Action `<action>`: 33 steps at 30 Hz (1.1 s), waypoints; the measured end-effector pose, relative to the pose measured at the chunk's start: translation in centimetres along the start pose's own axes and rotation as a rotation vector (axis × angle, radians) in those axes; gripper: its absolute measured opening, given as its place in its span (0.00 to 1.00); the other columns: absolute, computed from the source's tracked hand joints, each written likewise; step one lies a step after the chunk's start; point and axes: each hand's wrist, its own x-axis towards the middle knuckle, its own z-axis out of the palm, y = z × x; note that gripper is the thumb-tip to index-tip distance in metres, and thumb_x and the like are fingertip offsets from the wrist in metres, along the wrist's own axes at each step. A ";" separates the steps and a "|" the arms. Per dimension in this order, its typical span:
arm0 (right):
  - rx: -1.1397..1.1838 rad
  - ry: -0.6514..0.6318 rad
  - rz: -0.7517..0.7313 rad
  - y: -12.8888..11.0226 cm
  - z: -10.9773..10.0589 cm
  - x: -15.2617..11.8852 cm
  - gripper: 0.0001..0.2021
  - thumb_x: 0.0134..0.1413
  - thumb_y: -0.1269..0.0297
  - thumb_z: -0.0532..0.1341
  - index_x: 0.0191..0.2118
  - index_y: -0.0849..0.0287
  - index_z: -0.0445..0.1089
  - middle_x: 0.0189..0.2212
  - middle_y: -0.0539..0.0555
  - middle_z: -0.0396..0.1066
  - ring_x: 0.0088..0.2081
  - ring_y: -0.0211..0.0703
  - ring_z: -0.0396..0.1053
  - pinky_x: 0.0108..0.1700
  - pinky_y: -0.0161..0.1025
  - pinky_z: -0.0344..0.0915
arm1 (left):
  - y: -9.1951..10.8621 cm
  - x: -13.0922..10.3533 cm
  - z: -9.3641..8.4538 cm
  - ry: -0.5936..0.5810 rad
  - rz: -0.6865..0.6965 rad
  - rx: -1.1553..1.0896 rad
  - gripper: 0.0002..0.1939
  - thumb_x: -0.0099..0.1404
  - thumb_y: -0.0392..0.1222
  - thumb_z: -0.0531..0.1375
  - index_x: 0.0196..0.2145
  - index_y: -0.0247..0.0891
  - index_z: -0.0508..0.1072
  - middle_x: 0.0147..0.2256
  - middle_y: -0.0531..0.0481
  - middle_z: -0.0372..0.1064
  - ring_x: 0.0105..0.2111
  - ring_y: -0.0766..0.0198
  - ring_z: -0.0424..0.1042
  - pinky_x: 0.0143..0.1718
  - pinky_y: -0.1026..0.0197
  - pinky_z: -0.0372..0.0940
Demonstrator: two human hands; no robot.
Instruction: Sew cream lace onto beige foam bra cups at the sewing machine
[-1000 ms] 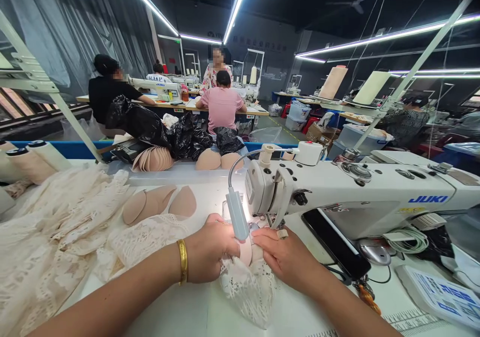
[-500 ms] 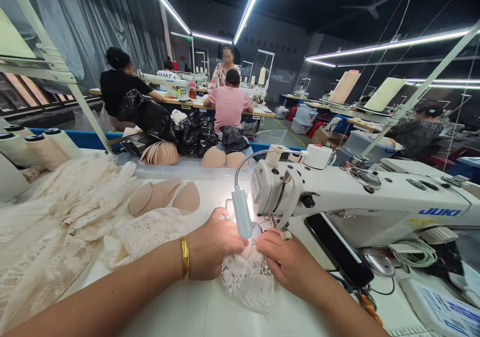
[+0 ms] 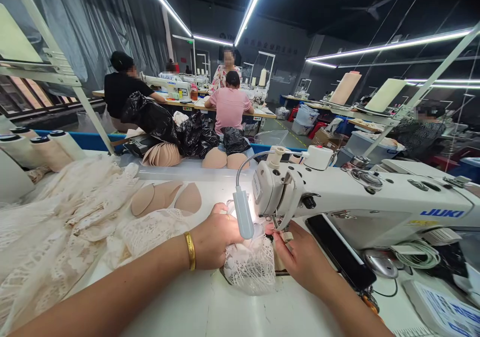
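Observation:
My left hand (image 3: 219, 236) presses its closed fingers onto a cream lace piece (image 3: 250, 267), just left of the sewing machine's needle; the lamp head hides its fingertips. The lace hangs toward me over the white table. My right hand (image 3: 302, 252) is at the needle area of the white sewing machine (image 3: 356, 192), fingers drawn together beside the presser foot. What they pinch, if anything, is too small to make out. A grey gooseneck lamp (image 3: 243, 214) lights the sewing spot from just above the left fingers.
Cream lace (image 3: 75, 202) is heaped at left, near beige bra cups (image 3: 187, 198). More cups (image 3: 161, 154) and black plastic bags stand behind. A phone (image 3: 339, 249), a mouse (image 3: 380, 263) and a white box (image 3: 442, 307) lie at right. Co-workers sit at machines beyond.
My right hand has left the lace's near edge and moved up and right to the needle. The lace has shifted slightly up and lies more spread. My left hand has moved slightly up and right.

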 end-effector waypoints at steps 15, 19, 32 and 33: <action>0.064 -0.223 -0.259 -2.3 0.0 -0.2 0.12 0.68 0.64 0.61 0.54 0.54 0.66 0.42 0.54 0.76 0.44 0.50 0.71 0.49 0.47 0.68 | 2.2 -1.7 -1.3 -0.034 -0.192 0.112 0.16 0.60 0.41 0.62 0.48 0.45 0.74 0.48 0.43 0.73 0.49 0.43 0.69 0.57 0.33 0.49; -0.074 -0.318 -0.229 -2.4 1.2 -0.1 0.06 0.66 0.69 0.63 0.47 0.55 0.69 0.38 0.52 0.74 0.42 0.49 0.68 0.44 0.43 0.66 | 3.8 -1.0 -1.2 -0.120 -0.298 0.237 0.16 0.62 0.54 0.63 0.38 0.38 0.76 0.38 0.39 0.71 0.41 0.43 0.68 0.50 0.36 0.57; -0.038 -0.333 -0.116 -0.2 -3.1 0.2 0.18 0.60 0.81 0.57 0.41 0.49 0.78 0.38 0.52 0.76 0.43 0.49 0.71 0.48 0.46 0.70 | 3.2 -1.8 -1.2 -0.086 0.007 0.056 0.10 0.56 0.34 0.64 0.36 0.38 0.68 0.45 0.47 0.73 0.39 0.54 0.69 0.51 0.46 0.53; -0.005 -0.385 -0.099 -0.1 -3.5 0.3 0.17 0.61 0.79 0.59 0.41 0.48 0.79 0.38 0.52 0.76 0.43 0.49 0.71 0.48 0.46 0.71 | 2.9 -1.7 -0.9 -0.084 0.041 0.048 0.11 0.53 0.30 0.62 0.34 0.38 0.67 0.44 0.50 0.74 0.36 0.57 0.69 0.50 0.47 0.53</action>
